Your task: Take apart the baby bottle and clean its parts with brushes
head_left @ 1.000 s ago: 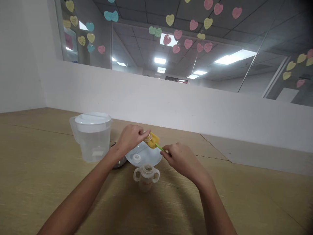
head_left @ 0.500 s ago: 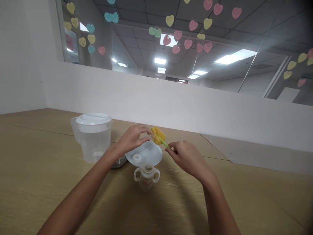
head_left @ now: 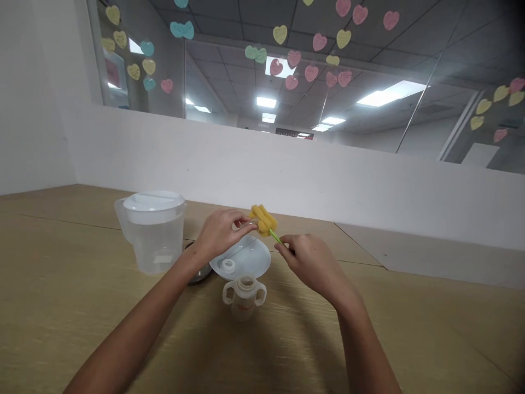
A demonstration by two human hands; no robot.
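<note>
Left hand (head_left: 218, 234) pinched a clear piece (head_left: 250, 224) against the sponge (head_left: 266, 219); right hand (head_left: 314, 261) clenched its green handle (head_left: 274, 235); bowl (head_left: 256, 261) below left grip.

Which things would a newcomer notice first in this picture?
Probably the bright yellow sponge on its green handle, held by the right hand near the shallow pale bowl. Then the large translucent plastic pitcher at the left, and pastel heart-shaped paper notes on the glass above.

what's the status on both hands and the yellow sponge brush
Right hand gripping green handle of sponge brush. Left hand pinching small clear piece against sponge. Bowl below, two-handled bottle nearer; nothing blocking.
</note>
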